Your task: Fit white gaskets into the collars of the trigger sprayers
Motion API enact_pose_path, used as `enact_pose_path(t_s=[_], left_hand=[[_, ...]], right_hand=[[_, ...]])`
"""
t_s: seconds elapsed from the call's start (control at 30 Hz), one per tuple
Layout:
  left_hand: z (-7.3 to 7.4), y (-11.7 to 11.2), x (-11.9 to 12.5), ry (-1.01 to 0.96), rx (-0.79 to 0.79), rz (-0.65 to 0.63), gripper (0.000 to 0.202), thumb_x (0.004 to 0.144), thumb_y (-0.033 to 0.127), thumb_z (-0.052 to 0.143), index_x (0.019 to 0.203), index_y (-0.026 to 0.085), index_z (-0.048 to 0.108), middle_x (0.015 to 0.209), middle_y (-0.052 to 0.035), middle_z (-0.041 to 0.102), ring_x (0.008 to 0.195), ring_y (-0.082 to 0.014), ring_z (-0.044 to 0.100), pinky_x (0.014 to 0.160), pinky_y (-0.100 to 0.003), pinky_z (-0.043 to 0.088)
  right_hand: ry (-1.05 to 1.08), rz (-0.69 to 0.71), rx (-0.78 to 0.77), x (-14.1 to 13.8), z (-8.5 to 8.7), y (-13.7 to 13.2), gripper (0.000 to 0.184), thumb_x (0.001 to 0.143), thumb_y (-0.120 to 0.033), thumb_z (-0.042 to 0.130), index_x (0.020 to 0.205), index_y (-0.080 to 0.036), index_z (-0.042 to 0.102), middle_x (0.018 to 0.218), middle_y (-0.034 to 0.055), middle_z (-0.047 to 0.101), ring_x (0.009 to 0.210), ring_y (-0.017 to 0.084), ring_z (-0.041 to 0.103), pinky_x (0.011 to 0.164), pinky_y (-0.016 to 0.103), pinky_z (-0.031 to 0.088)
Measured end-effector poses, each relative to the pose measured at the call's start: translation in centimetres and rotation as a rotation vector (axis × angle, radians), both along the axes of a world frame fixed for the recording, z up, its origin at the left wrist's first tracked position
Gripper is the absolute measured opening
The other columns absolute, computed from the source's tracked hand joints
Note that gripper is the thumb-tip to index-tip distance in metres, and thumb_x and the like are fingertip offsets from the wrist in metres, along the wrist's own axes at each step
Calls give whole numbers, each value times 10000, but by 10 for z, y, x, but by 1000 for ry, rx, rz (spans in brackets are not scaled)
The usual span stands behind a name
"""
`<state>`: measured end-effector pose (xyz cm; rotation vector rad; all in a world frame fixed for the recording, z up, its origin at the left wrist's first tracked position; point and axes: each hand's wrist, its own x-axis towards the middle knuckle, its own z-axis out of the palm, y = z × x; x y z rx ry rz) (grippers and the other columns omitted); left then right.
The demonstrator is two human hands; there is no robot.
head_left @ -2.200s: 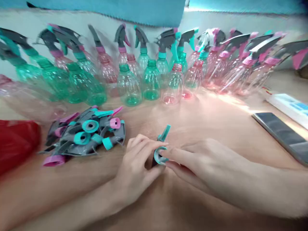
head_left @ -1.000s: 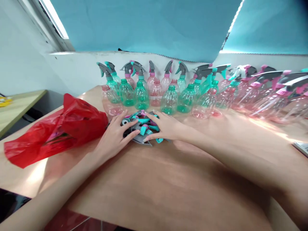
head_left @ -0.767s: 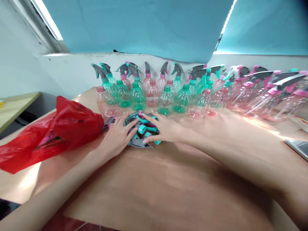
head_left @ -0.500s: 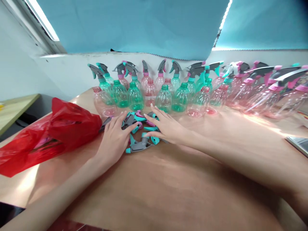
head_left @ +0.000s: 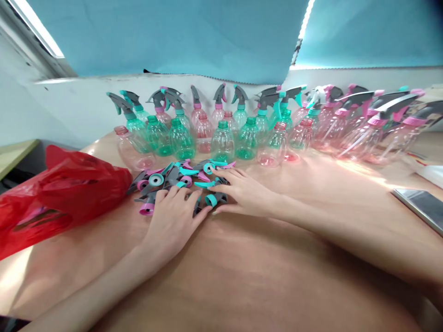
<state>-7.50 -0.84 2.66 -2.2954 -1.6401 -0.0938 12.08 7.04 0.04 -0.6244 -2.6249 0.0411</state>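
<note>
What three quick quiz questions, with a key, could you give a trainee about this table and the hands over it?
1. Which hand is nearer the crumpled red plastic bag?
2. True or false: some translucent green and pink plastic bottles stand without grey plastic spray heads on their necks.
3. Fill in: the flat, rectangular, dark-screened phone lies to the ___ of the bare right hand.

Key: 1. The bare left hand. 2. True. 3. Right.

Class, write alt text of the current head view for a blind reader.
A left hand and right hand spread over a pile of spray heads beside a red bag on a table. Behind stand green bottles and pink bottles, some uncapped.
</note>
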Motion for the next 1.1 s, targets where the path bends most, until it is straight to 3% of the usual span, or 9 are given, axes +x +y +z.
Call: enact_pose_path(t_s=[0.13, 0.33, 0.47, 0.67, 0.7, 0.83, 0.97, 1.03, 1.1], left_hand=[[4, -7, -2, -43, -54, -33, 263, 915, 373, 447, 991, 198, 628, 942, -95, 652, 888, -298, 575, 748, -420, 377], [3, -25, -3, -345, -209, -57, 144, 881, 263, 462, 865, 199, 590, 904, -41, 623, 809, -211, 596, 702, -332, 437], [15, -38, 6, -487, -117, -103, 63, 833, 253, 525, 865, 217, 565, 934, -32, 584, 817, -191, 590, 700, -313, 471], [44, -51, 27, -619, -45, -273, 115, 850, 307, 567, 962, 282, 568, 1000, -24, 567, 934, -196, 577, 777, -328, 505], [46, -50, 32, -639, -48, -286, 126, 847, 329, 581, 965, 286, 569, 1003, -25, 565, 931, -197, 577, 775, -330, 510], [39, -40, 56, -747, -24, -380, 158, 816, 351, 644, 938, 287, 566, 920, -18, 570, 832, -185, 591, 709, -323, 527], [19, -27, 81, -845, -64, -500, 185, 797, 347, 676, 933, 279, 571, 878, -16, 576, 760, -167, 598, 653, -290, 529], [12, -21, 90, -891, -129, -558, 213, 794, 346, 683, 959, 268, 574, 908, -21, 573, 775, -157, 601, 669, -272, 528], [9, -15, 95, -927, -234, -589, 262, 771, 343, 708, 982, 252, 582, 945, -25, 572, 819, -158, 602, 714, -264, 525]], right_hand=[[-10, 23, -33, -2, -4, 1, 496, 856, -495, 529, 1226, -166, 562, 1388, 182, 414, 1270, 320, 393, 1013, 516, 341], [4, 54, -102, 2, -11, -1, 362, 901, -320, 507, 1217, -150, 553, 1296, 157, 518, 1167, 266, 512, 962, 445, 429], [15, 61, -156, 7, -9, -3, 393, 900, -348, 510, 1240, -153, 526, 1317, 152, 501, 1162, 262, 516, 961, 447, 428], [22, 157, -258, 30, 27, -29, 820, 711, -568, 663, 1353, -147, 375, 1388, 135, 429, 1250, 242, 423, 997, 374, 404], [40, 186, -346, 36, 35, -37, 859, 687, -564, 686, 1364, -155, 352, 1397, 122, 417, 1266, 240, 399, 1022, 374, 376], [123, 190, -650, 59, 52, -66, 770, 545, -593, 764, 1161, -208, 507, 1145, 55, 574, 1000, 209, 562, 831, 314, 492], [342, 51, -749, 80, 33, -83, 278, 804, -337, 647, 1021, -193, 549, 920, 12, 614, 797, 135, 589, 713, 265, 486], [439, -23, -808, 90, 18, -88, 270, 801, -292, 648, 1026, -181, 547, 910, 25, 632, 774, 143, 602, 659, 265, 484], [529, -70, -969, 96, 6, -90, 320, 775, -281, 675, 1041, -190, 521, 906, 25, 627, 763, 140, 601, 581, 234, 472]])
